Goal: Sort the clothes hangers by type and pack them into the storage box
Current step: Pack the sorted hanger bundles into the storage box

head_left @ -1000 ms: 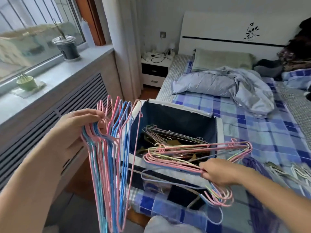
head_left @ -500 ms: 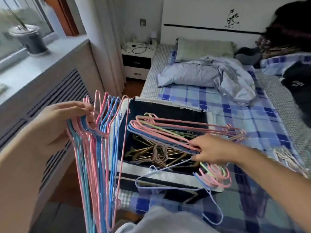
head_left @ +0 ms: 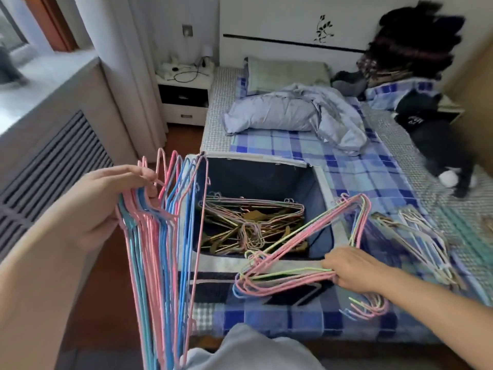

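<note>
At the left of the frame the left hand [head_left: 112, 206] is raised, its fingers [head_left: 138, 173] curled round the hooks of a thick bundle of pink and blue coated-wire clothes hangers [head_left: 162, 252]; the bundle hangs straight down from that grip to the bottom edge of the frame, just left of the box.

In the centre sits the dark navy fabric storage box with a pale rim [head_left: 318, 188], open at the top and resting on the bed with the blue-and-white checked sheet [head_left: 354, 161]. Inside it, on the bottom, lies a tangle of brass-coloured metal hangers [head_left: 226, 237] with a few pale pastel wire hangers [head_left: 256, 205] laid across them.

At the lower right the right hand [head_left: 352, 271] grips a second, smaller bunch of pink, pale green and blue wire hangers [head_left: 288, 259]. Its fingers are closed over the wires near the box's front right corner. This bunch lies tilted, one end rising over the right rim of the box, the hooks curling below the wrist (the hooks are blurred).

To the right of the box, on the sheet, a loose heap of whitish wire hangers [head_left: 416, 236] lies spread out, too blurred to count.

Further up the bed are a crumpled pale blue quilt [head_left: 298, 113], a greenish pillow [head_left: 285, 73] and, at the upper right, a pile of dark clothes [head_left: 410, 46]. A white bedside cabinet [head_left: 184, 97] stands at the upper centre left.
</note>
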`<state>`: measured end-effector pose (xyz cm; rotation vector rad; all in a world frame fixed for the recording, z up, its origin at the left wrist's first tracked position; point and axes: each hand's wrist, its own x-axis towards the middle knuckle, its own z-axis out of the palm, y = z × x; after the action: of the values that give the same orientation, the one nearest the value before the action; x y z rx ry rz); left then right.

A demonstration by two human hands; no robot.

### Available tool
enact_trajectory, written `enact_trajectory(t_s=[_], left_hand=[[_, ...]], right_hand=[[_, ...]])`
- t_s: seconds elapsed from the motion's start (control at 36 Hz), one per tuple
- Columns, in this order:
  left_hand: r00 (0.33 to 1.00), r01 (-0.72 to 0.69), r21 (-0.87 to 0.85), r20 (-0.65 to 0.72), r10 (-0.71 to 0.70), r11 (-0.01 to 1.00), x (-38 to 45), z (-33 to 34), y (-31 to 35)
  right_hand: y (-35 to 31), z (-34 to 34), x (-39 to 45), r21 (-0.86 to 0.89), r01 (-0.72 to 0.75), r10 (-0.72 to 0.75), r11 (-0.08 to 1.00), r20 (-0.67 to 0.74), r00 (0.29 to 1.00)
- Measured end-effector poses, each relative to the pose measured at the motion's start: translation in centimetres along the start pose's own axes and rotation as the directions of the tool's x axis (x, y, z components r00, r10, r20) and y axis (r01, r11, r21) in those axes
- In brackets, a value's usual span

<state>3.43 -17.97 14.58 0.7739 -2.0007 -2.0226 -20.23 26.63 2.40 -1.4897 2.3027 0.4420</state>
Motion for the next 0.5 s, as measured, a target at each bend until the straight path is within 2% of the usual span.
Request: enact_trajectory(t_s=[0.06, 0.19, 0.31, 0.39, 0.5], left_hand=[[1.0, -0.007, 0.022, -0.01, 0.007, 1.0, -0.2, -0.5, 0.2], [0.998, 0.005, 0.031, -0.059, -0.003, 1.0, -1.1, -3.5, 0.9], [0.999, 0.023, 0.073, -0.046, -0.02, 0.997, -2.1, -5.8, 1.3], [0.998, 0.013, 0.064, -0.062, -0.009, 0.998, -3.0, -6.1, 1.6], [0.991, 0.024, -0.08, -0.132, -0.034, 0.996, -4.4, -5.3, 1.7]], right_hand=[[0.0, -0.9, -0.3, -0.006, -0.026, 0.026, 1.0, 0.023, 0.999], [-1.5, -5.5, -0.6, 0.05, -0.1, 0.101, 0.994, -0.026, 0.995], [-3.5, -10.7, 1.2, 0.283, -0.218, 0.243, 0.934, -0.057, 0.968], [-5.4, -14.4, 3.3, 0.609, -0.167, 0.314, 0.776, -0.143, 0.938], [-7.2, -17.8, 7.6, 0.892, 0.036, 0.402, 0.451, -0.239, 0.884]])
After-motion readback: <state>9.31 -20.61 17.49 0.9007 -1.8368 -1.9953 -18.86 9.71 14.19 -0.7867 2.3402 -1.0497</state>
